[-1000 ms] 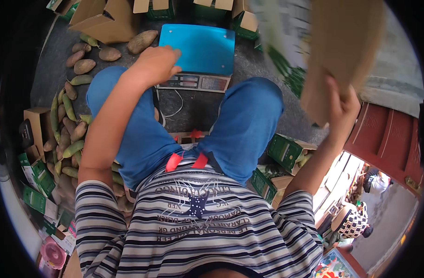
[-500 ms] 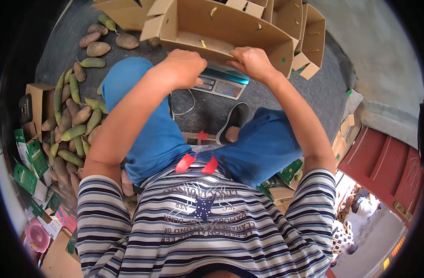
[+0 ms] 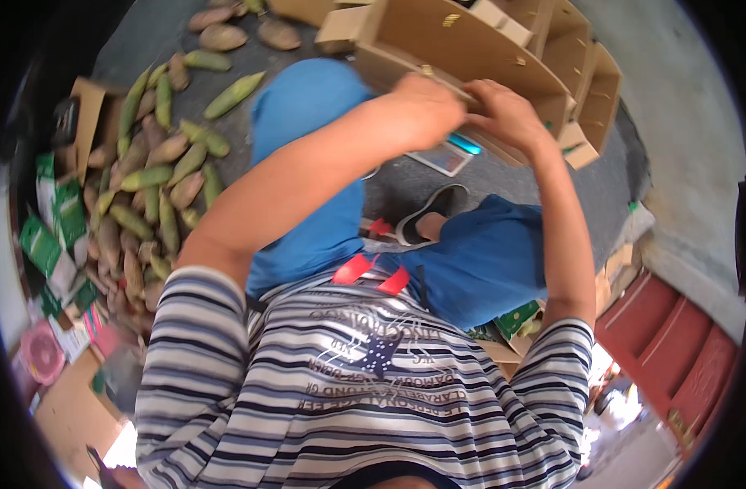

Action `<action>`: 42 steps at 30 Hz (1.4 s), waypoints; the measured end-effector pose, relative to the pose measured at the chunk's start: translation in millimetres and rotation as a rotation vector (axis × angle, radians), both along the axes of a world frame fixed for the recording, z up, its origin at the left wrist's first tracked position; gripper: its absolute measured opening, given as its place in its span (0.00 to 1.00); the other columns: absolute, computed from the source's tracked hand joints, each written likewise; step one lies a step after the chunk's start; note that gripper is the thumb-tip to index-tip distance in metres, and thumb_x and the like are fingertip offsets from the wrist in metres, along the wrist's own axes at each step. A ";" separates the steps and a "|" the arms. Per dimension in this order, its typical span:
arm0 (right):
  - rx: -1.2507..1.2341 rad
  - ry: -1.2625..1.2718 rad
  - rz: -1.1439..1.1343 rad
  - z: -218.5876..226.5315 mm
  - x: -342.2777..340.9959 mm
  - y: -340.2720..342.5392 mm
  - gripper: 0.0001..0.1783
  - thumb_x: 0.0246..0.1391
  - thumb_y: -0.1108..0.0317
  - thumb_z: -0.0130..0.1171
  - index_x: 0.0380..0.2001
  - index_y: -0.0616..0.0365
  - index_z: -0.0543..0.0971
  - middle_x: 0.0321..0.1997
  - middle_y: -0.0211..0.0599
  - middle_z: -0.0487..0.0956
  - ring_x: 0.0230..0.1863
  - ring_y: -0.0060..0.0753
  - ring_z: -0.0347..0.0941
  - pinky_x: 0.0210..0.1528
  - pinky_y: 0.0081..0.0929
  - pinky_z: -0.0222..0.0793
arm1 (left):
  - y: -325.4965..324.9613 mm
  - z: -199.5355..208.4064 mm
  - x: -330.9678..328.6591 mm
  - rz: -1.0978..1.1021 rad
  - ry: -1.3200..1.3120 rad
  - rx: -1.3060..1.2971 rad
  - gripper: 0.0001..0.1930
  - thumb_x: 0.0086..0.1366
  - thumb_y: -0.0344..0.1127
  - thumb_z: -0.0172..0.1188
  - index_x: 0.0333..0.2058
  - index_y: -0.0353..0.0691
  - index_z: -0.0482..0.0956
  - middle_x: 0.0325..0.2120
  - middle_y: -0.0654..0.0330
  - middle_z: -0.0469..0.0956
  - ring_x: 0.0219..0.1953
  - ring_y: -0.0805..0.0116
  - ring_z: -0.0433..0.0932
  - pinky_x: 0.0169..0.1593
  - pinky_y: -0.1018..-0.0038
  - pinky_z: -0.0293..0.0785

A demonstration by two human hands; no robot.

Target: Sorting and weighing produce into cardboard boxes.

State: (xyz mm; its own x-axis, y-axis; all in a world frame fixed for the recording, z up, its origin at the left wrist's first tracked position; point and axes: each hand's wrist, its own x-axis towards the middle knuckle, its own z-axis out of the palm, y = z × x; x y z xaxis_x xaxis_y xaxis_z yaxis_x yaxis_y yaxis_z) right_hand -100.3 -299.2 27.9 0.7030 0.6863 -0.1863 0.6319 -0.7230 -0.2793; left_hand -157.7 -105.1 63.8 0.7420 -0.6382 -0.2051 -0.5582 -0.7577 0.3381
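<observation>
Head view shows, at the far left, green and white packages [image 3: 43, 244] lying at the edge of the floor, and beside them a big heap of green and brown corn cobs [image 3: 149, 204] that spreads over the dark ground toward the person's leg. More cobs [image 3: 242, 28] lie apart near the top edge. Further right is the person's left knee in blue trousers [image 3: 308, 106], and over it the bare left forearm goes up to the left hand [image 3: 426, 110]. This hand is closed as a fist on the near edge of a brown cardboard box [image 3: 479, 49], with the fingers curled around the cardboard. The box is open, with its flaps standing out, and it is held up in front of the person, above the knees. Under the box a small part of a scale [image 3: 450, 155] with a blue top is visible on the ground. Just beside the left hand, the right hand [image 3: 507, 114] grips the same edge, the fingers bent and pressed on the cardboard. Below it a dark shoe [image 3: 430, 216] rests on the ground. At the far right there is a red step [image 3: 666, 334].
</observation>
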 end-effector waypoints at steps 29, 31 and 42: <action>-0.144 0.010 -0.029 16.9 -7.2 22.6 0.11 0.47 0.68 0.54 0.35 0.59 0.76 0.35 0.46 0.76 0.39 0.47 0.72 0.40 0.36 0.66 | 258.8 -244.2 -385.5 1.077 0.715 0.427 0.26 0.49 0.43 0.61 0.47 0.42 0.66 0.47 0.51 0.65 0.50 0.51 0.67 0.49 0.61 0.69; -0.173 0.039 -0.058 21.9 -11.9 25.2 0.11 0.48 0.67 0.54 0.36 0.59 0.76 0.36 0.46 0.76 0.39 0.48 0.72 0.40 0.36 0.66 | 258.7 -246.2 -390.8 1.130 0.774 0.481 0.27 0.50 0.42 0.60 0.48 0.42 0.64 0.47 0.51 0.65 0.51 0.52 0.66 0.49 0.60 0.69; -0.193 -0.045 -0.044 10.0 -14.9 11.7 0.09 0.49 0.65 0.54 0.32 0.58 0.72 0.34 0.42 0.75 0.39 0.47 0.71 0.40 0.41 0.66 | 253.7 -260.8 -396.7 0.989 0.761 0.666 0.19 0.55 0.40 0.52 0.46 0.42 0.68 0.45 0.50 0.66 0.50 0.50 0.66 0.48 0.61 0.68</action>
